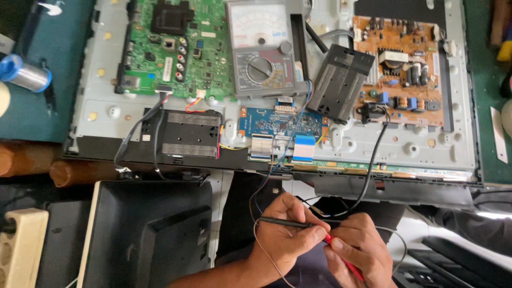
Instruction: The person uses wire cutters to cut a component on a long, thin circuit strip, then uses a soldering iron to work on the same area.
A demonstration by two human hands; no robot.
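My left hand grips a thin black probe that lies across its fingers. Beside it, my right hand pinches a red probe, and the two hands touch at the fingertips. Thin wires run from the hands up to an opened flat-screen chassis. On the chassis lie a grey analog multimeter, a green main board, an orange power board and a small blue board.
A black speaker box sits at the panel's lower left and a black cover leans by the meter. A solder spool lies at far left, a cream power strip at bottom left, a black monitor back beside it.
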